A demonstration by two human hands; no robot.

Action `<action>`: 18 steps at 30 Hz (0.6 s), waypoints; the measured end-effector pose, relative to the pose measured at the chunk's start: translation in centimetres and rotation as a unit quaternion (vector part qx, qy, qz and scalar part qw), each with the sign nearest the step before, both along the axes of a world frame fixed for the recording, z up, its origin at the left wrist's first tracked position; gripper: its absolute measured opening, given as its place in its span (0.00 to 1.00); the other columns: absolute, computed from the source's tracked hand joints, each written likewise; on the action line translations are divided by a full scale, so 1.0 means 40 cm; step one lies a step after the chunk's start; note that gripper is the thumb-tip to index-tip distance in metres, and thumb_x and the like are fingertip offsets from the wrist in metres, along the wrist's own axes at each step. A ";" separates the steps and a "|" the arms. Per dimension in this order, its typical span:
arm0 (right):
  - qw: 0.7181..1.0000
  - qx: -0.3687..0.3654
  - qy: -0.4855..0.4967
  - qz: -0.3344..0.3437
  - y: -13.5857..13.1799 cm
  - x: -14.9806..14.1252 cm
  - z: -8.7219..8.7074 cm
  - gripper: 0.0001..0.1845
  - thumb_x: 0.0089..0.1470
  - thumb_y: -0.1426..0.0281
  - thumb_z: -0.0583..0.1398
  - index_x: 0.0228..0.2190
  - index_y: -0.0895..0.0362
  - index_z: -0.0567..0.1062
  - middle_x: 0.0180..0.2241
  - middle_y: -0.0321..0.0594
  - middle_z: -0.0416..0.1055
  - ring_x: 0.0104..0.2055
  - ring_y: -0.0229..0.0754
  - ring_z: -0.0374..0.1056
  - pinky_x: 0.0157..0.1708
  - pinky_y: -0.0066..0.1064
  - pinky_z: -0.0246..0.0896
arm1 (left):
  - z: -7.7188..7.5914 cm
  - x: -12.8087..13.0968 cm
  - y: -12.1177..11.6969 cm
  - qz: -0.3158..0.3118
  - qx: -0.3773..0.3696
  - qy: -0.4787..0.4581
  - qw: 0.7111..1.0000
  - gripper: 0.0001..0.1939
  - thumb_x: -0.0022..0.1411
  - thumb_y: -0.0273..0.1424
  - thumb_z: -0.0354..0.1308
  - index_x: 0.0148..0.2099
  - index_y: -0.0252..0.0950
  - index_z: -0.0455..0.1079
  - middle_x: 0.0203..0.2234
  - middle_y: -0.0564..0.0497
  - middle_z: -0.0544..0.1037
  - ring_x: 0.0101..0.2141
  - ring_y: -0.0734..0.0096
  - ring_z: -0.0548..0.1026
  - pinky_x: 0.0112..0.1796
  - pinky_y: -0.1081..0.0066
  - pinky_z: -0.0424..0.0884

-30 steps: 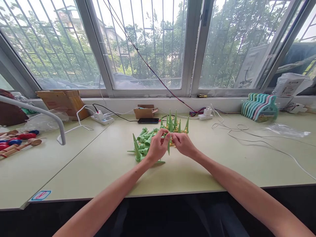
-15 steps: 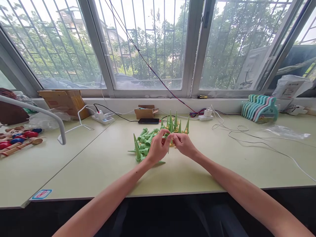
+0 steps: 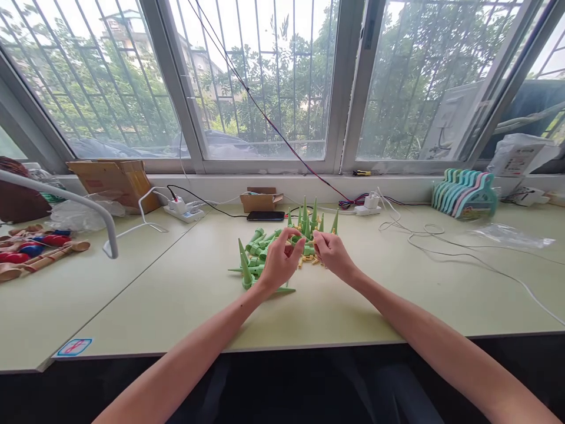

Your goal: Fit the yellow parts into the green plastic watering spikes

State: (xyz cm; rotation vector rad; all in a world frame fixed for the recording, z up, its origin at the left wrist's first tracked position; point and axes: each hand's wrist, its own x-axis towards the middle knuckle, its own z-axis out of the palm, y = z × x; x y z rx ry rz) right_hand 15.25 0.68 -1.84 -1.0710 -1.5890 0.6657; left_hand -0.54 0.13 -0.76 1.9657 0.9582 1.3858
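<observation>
Rear spikes [image 3: 314,217] tips-up, apparently vertical

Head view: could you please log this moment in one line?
left hand: by green spikes | right hand: by yellow pegs | hold: unclear

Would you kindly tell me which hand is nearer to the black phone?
Left: the left hand is on the near side of the black phone, slightly to its right; the right hand is there too, but farther to the right.
</observation>
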 end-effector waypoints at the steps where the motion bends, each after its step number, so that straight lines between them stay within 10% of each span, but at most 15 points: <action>1: 1.000 0.012 -0.008 -0.011 0.000 0.003 0.001 0.26 0.61 0.52 0.48 0.19 0.55 0.57 0.16 0.32 0.55 0.17 0.32 0.50 0.18 0.26 0.46 | 0.001 -0.001 0.002 0.006 0.002 -0.001 1.000 0.13 0.62 0.42 0.53 0.41 0.39 0.63 0.28 0.55 0.68 0.16 0.84 0.58 0.19 0.78 0.53; 18: 0.985 0.065 -0.157 -0.014 -0.010 -0.003 -0.003 0.17 0.60 0.60 0.52 0.24 0.57 0.68 0.18 0.31 0.57 0.21 0.33 0.49 0.23 0.25 0.45 | 0.005 -0.001 0.004 0.023 -0.004 0.045 0.999 0.15 0.58 0.44 0.57 0.32 0.36 0.66 0.18 0.58 0.62 0.17 0.82 0.55 0.19 0.77 0.51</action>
